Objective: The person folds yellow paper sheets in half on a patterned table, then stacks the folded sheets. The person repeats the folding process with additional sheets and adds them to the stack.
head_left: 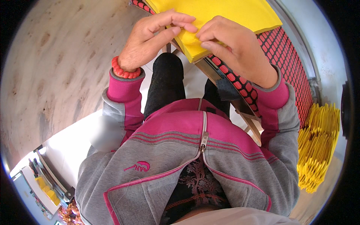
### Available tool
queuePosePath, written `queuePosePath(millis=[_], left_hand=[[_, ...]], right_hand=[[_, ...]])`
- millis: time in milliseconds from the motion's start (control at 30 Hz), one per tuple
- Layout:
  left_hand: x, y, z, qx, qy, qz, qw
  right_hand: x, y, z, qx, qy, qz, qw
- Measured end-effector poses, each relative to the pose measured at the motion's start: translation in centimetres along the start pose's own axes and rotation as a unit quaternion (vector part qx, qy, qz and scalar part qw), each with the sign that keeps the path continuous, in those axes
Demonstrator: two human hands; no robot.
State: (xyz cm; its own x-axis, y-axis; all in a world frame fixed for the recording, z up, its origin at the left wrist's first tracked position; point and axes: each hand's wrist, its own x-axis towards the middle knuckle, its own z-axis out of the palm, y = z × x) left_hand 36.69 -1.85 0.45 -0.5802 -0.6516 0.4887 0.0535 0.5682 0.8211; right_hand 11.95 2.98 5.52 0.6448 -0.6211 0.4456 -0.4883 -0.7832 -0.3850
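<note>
Both hands meet at the near corner of a stack of yellow sheets (221, 13) that lies on a red mat with a grid of holes (285, 56) — the left hand (153, 35) has its fingers curled with the thumb and first finger pinching the corner, and the right hand (234, 47) is bent over the same corner, fingertips pressed on the top sheet. The left wrist wears a red bead bracelet (125, 71), and both arms are in a pink and grey jacket (187, 150). Off to the right, well apart from the hands, sits a pile of folded yellow pieces (318, 142) — low down by the wall.
</note>
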Motion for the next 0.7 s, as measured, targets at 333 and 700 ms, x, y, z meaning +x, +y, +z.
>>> queuePosePath(millis=[333,700], left_hand=[[0.0,0.6,-0.5,0.02,-0.043,0.01,0.999],[0.7,0.3,1.8,0.021,0.084,0.001,0.996]], right_hand=[[-0.3,1.3,0.2,0.161,-0.001,0.096,0.982],[-0.4,1.3,0.6,0.067,0.075,0.021,0.995]])
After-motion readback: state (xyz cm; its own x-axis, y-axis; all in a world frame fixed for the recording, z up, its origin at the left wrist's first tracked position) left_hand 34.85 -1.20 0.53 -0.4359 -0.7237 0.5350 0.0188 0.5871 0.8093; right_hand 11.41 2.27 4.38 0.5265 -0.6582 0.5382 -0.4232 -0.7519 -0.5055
